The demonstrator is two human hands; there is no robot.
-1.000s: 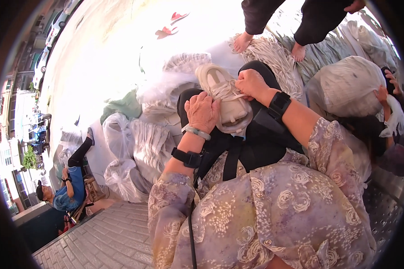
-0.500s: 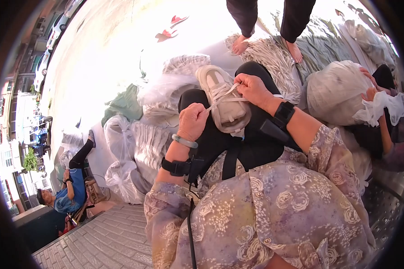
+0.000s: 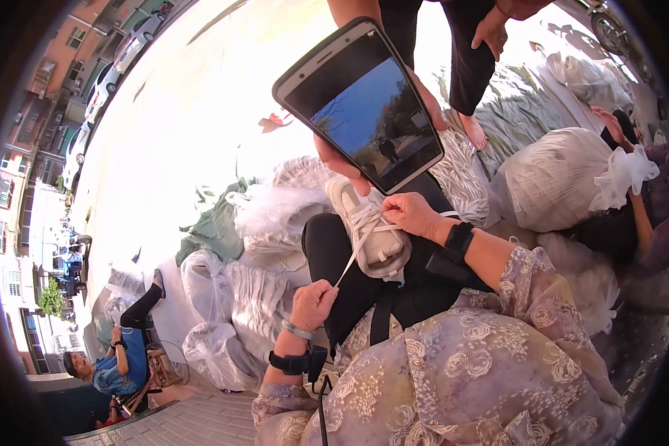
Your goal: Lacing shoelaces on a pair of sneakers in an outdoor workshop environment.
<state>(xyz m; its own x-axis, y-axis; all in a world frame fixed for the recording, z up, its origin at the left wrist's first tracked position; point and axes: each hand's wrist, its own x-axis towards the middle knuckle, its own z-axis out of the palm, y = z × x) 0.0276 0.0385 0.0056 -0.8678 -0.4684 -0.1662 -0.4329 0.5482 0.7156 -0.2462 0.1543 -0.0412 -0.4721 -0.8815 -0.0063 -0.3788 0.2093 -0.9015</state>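
Note:
On my lap rests a beige sneaker [image 3: 381,256], its toe pointing away from me. My left hand [image 3: 312,305], low beside my left knee, pinches the end of a white shoelace [image 3: 354,258] that is pulled taut from the shoe. My right hand [image 3: 416,215] is closed at the lacing, fingertips together around lace. A smartphone [image 3: 368,111] with a lit picture hangs just above the shoe's far end, gripped by another person's hand [image 3: 342,167]. It hides part of the lap and the ground behind.
Clear plastic bags [image 3: 223,357] and bundles of pale laces [image 3: 256,297] lie to the left. A green sheet [image 3: 214,230] is beyond them. A big stuffed bag [image 3: 554,178] stands at right, near another person. Someone in blue [image 3: 123,372] sits far left.
Another person has leaned in and put a phone over the shoe. My left hand has drawn the lace down and towards me. My right hand stays at the lacing.

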